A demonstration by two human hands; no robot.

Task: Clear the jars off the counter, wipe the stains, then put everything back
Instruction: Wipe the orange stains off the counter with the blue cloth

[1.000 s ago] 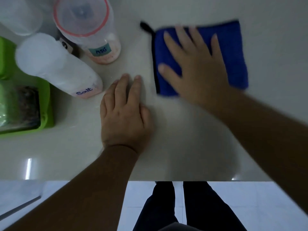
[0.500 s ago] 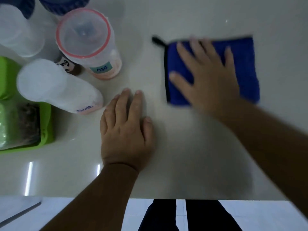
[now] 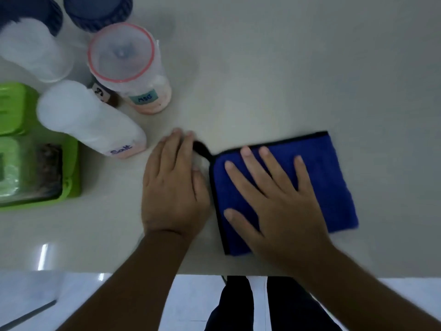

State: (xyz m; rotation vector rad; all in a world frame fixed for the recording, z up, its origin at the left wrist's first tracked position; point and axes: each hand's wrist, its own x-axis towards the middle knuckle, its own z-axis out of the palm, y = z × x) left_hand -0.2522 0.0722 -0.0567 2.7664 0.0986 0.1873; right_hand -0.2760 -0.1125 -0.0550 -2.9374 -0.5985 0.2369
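A folded blue cloth [image 3: 331, 177] with a black edge and loop lies on the pale counter [image 3: 274, 80]. My right hand [image 3: 274, 199] presses flat on the cloth with fingers spread. My left hand [image 3: 171, 185] rests flat on the counter just left of it, beside the black loop. At the left stand a white jar labelled Salt [image 3: 90, 120], a clear jar with a pink-rimmed lid labelled MSG [image 3: 128, 68], another white-lidded jar [image 3: 31, 51] and two dark blue lids [image 3: 97, 10].
Green plastic containers [image 3: 35, 173] sit at the far left edge. A small dark bottle [image 3: 105, 94] stands between the Salt and MSG jars. The counter's front edge runs just below my wrists, with a tiled floor and my legs beneath.
My right hand has slid the blue cloth toward me and leftward across the counter, up beside my left hand. My left hand stayed flat in place.
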